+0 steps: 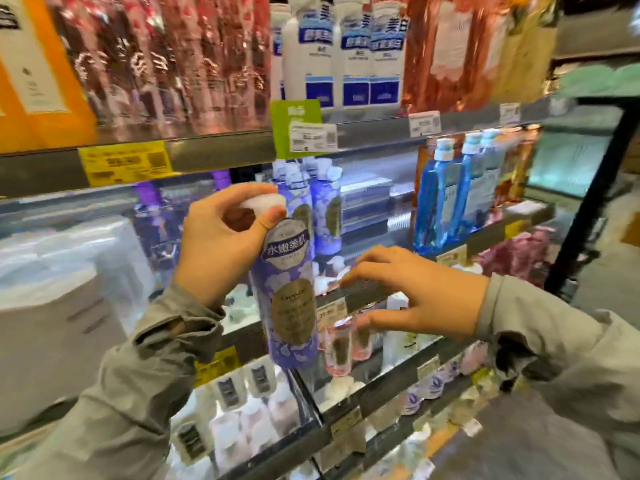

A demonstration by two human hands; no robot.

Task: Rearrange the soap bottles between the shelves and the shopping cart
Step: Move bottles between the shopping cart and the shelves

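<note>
My left hand (221, 244) grips the white cap and neck of a tall purple soap bottle (289, 292) with cloud patterns and a dark oval label, holding it upright in front of the shelves. My right hand (415, 292) hovers with spread, relaxed fingers over the front edge of the middle shelf (367, 291), holding nothing. Matching purple bottles (323, 206) stand on that shelf behind the held one. No shopping cart shows in the view.
Blue bottles (446, 199) stand at the right of the middle shelf. White-and-blue bottles (353, 53), red bottles (166, 57) and orange ones (446, 46) fill the upper shelf. Pink bottles (341, 344) and white pump bottles (242, 403) sit on lower shelves.
</note>
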